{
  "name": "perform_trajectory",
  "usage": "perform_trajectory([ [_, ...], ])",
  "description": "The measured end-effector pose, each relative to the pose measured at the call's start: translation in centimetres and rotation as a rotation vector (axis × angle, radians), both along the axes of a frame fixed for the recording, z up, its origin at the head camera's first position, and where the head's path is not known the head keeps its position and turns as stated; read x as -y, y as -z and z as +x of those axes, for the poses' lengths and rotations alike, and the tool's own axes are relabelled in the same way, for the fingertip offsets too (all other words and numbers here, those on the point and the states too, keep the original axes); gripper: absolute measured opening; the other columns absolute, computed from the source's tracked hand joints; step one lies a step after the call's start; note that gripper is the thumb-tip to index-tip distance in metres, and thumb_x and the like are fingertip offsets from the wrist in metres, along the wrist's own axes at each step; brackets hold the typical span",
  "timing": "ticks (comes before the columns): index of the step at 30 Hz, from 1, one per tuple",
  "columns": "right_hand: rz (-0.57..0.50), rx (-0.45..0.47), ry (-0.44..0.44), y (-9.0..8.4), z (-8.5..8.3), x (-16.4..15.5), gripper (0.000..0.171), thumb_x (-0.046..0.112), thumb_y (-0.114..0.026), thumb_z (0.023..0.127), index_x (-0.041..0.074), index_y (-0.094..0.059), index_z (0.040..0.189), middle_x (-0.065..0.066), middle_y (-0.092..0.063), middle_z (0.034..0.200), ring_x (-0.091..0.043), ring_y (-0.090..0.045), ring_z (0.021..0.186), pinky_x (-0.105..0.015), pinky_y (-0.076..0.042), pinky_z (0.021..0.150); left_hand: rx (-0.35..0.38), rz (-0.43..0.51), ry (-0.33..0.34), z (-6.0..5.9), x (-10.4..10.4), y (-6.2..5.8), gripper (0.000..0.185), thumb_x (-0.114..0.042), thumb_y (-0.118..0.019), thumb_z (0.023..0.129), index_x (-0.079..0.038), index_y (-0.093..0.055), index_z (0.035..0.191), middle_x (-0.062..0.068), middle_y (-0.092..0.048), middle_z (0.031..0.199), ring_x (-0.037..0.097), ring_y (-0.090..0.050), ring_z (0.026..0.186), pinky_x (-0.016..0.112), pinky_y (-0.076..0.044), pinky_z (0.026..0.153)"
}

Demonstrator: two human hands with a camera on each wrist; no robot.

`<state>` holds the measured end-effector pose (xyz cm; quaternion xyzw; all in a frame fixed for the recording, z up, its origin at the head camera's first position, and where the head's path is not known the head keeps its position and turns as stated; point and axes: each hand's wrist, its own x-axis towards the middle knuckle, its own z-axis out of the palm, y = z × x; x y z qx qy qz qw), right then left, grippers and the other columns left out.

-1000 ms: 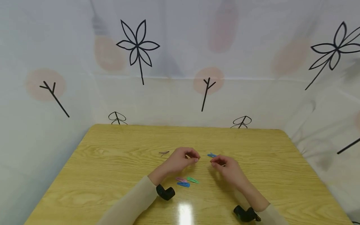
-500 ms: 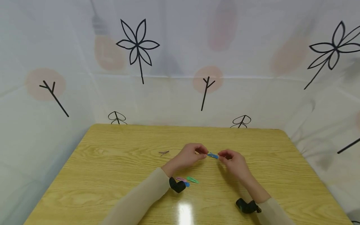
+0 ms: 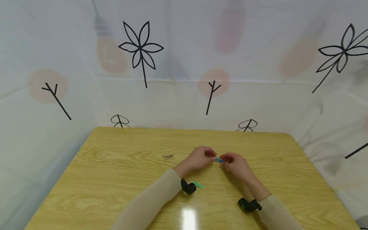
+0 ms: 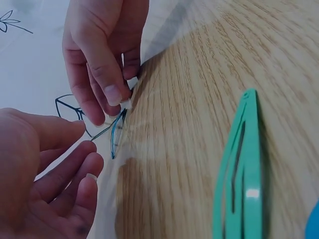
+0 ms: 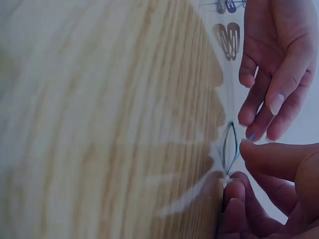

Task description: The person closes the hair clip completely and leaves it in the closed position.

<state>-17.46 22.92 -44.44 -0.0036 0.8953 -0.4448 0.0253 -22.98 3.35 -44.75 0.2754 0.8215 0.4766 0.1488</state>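
Observation:
A blue snap hair clip (image 3: 218, 160) is held between both hands low over the far part of the table, its two layers sprung apart. At one end my right hand (image 3: 236, 165) pinches it with thumb and fingers; in the left wrist view the right fingertips (image 4: 113, 97) are at the point where the layers meet. My left hand (image 3: 201, 158) pinches the tip of one layer between thumb and index finger, as the left wrist view shows near the left thumb (image 4: 75, 130). The hands nearly meet.
A green snap clip (image 3: 197, 184) lies by my left wrist, large in the left wrist view beside a blue edge (image 4: 313, 226). Further left on the wooden table (image 3: 120, 179) lies a thin brownish hairpin (image 3: 168, 156). A patterned cloth (image 3: 172, 102) hangs behind.
My left hand has moved right to the blue clip and taken hold of its end. The right hand has shifted slightly. My left wrist now covers the pink clip and the other blue clip.

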Motion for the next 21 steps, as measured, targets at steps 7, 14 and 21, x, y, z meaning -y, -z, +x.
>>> perform_trajectory([
  [7, 0.043, -0.016, -0.024, 0.6, -0.4, 0.5, 0.021, 0.002, -0.076, 0.086, -0.003, -0.07, 0.105, -0.008, -0.066, 0.09, -0.02, -0.058, 0.08, -0.031, -0.049, 0.067, -0.007, -0.058, 0.0, 0.1, 0.3, 0.6, 0.019, -0.013, -0.068, 0.095, -0.008, -0.071, 0.113, -0.006, -0.067, 0.101, 0.005, -0.06, 0.09, 0.023, -0.049, 0.081],
  [14, 0.103, -0.039, -0.071, 1.0, -0.4, 0.4, 0.012, 0.006, -0.075, 0.088, 0.0, -0.072, 0.098, -0.005, -0.065, 0.087, -0.018, -0.057, 0.078, -0.033, -0.048, 0.068, 0.032, -0.079, 0.013, 0.4, 0.3, 0.7, 0.022, -0.011, -0.07, 0.093, -0.008, -0.071, 0.114, -0.006, -0.068, 0.1, 0.004, -0.06, 0.089, 0.022, -0.049, 0.082],
  [21, 0.129, -0.043, -0.067, 1.0, -0.2, -0.3, 0.004, 0.007, -0.071, 0.091, 0.004, -0.073, 0.092, -0.003, -0.067, 0.087, -0.017, -0.054, 0.076, -0.034, -0.044, 0.068, 0.046, -0.103, 0.008, 0.6, -0.4, 0.9, 0.021, -0.015, -0.071, 0.092, -0.013, -0.071, 0.114, -0.007, -0.067, 0.101, 0.004, -0.06, 0.094, 0.022, -0.047, 0.085],
])
